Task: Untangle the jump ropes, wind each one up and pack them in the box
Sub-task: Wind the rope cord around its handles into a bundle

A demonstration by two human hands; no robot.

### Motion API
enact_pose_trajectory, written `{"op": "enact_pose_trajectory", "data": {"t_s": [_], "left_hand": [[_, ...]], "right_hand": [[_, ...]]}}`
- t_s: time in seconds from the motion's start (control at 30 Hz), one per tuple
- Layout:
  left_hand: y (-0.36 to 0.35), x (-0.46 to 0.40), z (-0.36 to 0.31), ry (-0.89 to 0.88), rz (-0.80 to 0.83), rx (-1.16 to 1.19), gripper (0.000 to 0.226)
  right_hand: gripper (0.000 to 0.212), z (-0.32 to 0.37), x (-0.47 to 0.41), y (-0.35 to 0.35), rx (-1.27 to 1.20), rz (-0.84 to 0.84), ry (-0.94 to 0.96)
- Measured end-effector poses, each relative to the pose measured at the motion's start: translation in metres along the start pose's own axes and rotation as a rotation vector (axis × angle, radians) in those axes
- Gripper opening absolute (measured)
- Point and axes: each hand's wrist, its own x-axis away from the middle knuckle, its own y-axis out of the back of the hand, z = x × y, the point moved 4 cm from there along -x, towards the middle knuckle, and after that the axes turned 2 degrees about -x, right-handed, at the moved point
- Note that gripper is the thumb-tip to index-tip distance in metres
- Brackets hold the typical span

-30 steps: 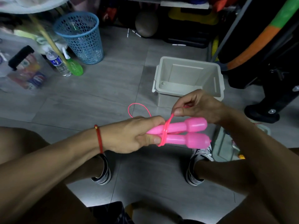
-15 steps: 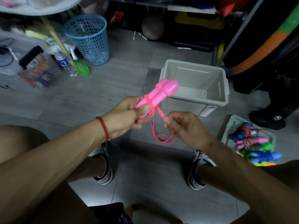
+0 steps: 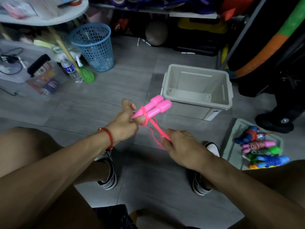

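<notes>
My left hand (image 3: pixel 126 123) grips the two pink handles (image 3: pixel 156 106) of a jump rope side by side, their thick ends pointing up and right toward the box. A few turns of thin pink cord (image 3: pixel 145 115) circle the handles near my fingers. My right hand (image 3: pixel 179 146) pinches the loose pink cord (image 3: pixel 159 133), which hangs in loops between the hands. The grey plastic box (image 3: pixel 197 103) stands open on the floor just beyond the handles, with nothing visible inside.
A grey lid or tray (image 3: pixel 231 146) at the right holds several wound jump ropes (image 3: pixel 262 147) in blue, pink and green. A blue mesh basket (image 3: pixel 94 47), bottles (image 3: pixel 72 70) and clutter stand at the back left. My shoes (image 3: pixel 107 171) rest on the grey tiled floor.
The handles swung from pointing right to pointing up toward the box. My right hand dropped from above the handles to below them, drawing the cord down.
</notes>
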Motion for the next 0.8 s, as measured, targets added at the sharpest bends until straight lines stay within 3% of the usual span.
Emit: {"op": "enact_pose_trajectory", "data": {"t_s": [0.1,0.2,0.33,0.5,0.8], "left_hand": [[-0.001,-0.003,0.001,-0.059,-0.055,-0.195,0.032],[-0.003,-0.007,0.003,-0.052,-0.087,-0.421,0.025],[-0.007,-0.008,0.006,0.022,0.015,-0.536,0.027],[-0.033,0.015,-0.015,-0.041,0.303,-0.687,0.029],[-0.056,0.045,-0.042,-0.325,0.499,-0.725,0.030]], "right_hand": [[0.023,0.011,0.009,0.002,0.257,0.032,0.000],[0.026,0.025,0.017,0.009,0.520,0.042,0.118],[0.012,0.032,0.022,0.033,0.761,-0.197,0.362],[0.018,0.022,0.020,0.065,0.731,-0.262,0.569],[0.040,0.017,0.003,0.110,0.565,-0.292,0.536]]}}
